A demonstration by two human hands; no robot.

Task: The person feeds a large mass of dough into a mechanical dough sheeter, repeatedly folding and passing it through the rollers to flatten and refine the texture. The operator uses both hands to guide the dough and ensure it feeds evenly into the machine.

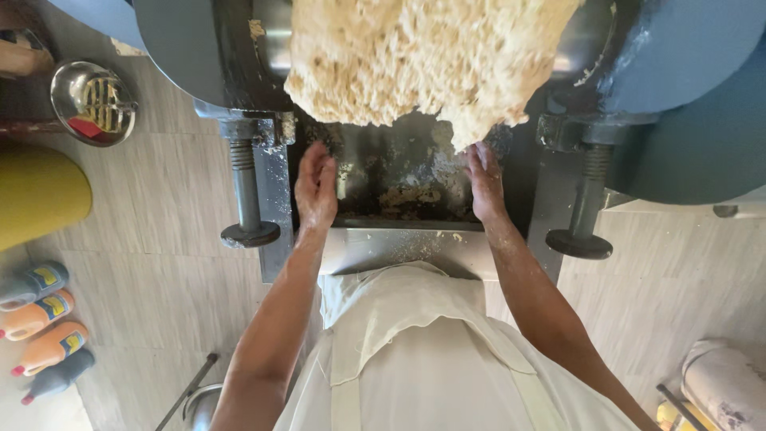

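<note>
A: Head view, looking straight down. At twelve o'clock a big shaggy mass of pale dough point(423, 56) hangs out of a steel machine point(199, 48) with blue-grey side housings.

B: And the hands?

A: Both reach up under the dough's lower edge. The left hand point(317, 187) sits at about ten o'clock from the picture's middle, fingers together and slightly curled, palm turned inward, with nothing gripped; it is just below the dough, and I cannot tell whether the fingertips touch it. The right hand point(483, 182) is at about one o'clock, open and flat, its fingertips meeting the lowest lump of dough that dangles there. It clasps nothing either.

B: What lies between them?

A: A dark metal tray point(399, 191) flecked with flour and dough scraps, and under it, toward six o'clock, a lighter steel ledge point(399, 243) dusted with crumbs. Two black screw posts with round feet point(249, 233) stand at either side of the tray.

B: Anything on the floor?

A: At nine o'clock, a yellow container point(36, 195); at eleven, a steel bowl point(92, 102). At eight o'clock four plastic bottles point(44, 335) lie side by side, orange and grey. The person wears a white apron point(415, 359), filling six o'clock.
</note>
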